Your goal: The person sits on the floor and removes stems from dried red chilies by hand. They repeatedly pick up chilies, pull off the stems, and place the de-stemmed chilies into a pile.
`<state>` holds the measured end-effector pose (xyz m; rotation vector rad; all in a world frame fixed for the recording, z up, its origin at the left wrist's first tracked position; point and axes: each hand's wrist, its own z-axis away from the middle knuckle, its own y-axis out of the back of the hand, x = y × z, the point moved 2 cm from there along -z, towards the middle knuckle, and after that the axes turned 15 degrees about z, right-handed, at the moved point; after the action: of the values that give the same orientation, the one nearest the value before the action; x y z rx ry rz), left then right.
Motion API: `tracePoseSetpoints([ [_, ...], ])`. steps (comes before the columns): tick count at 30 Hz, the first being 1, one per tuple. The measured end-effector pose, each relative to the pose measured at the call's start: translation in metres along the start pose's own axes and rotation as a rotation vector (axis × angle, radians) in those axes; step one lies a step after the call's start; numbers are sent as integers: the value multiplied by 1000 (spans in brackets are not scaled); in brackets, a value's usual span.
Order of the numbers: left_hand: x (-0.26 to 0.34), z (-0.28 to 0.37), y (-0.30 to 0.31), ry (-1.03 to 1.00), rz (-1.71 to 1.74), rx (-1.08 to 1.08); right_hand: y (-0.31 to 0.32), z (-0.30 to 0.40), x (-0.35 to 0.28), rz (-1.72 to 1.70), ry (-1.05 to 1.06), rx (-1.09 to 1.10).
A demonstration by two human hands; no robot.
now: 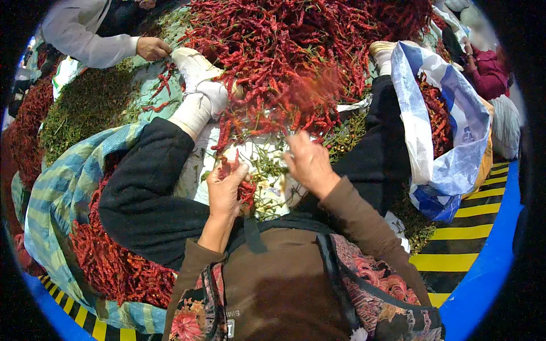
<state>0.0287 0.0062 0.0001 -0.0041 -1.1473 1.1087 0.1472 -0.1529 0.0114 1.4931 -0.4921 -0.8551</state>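
Note:
Dried red chili peppers are held in my left hand [226, 187], its fingers closed around several of them. My right hand [310, 164] is blurred, to the right of the left hand and near the lower edge of the large heap of dried red chilies [281, 55]; whether it holds anything cannot be told. Between and below both hands, green chili stems [266, 164] lie scattered on a white sheet [275, 200] between the legs. A few chilies rest on the sheet's upper left part.
A blue-and-white woven sack [460, 166] with chilies stands at right. At left, a green-and-blue checked sack [64, 192] holds more chilies. A pile of stems [85, 111] lies upper left, near another person's hand [152, 48]. Another person sits at far right.

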Motion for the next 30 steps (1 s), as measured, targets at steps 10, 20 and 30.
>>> tracePoseSetpoints([
  [10, -7, -7, 9, 136, -36, -104, 10, -22, 6, -381, 99, 220],
  [20, -16, 2, -2, 326, 47, -242, -4, 6, -34, -854, -97, 9],
  [30, 2, 9, 0, 309, -86, -320, -15, 14, -27, -1906, -429, -631],
])
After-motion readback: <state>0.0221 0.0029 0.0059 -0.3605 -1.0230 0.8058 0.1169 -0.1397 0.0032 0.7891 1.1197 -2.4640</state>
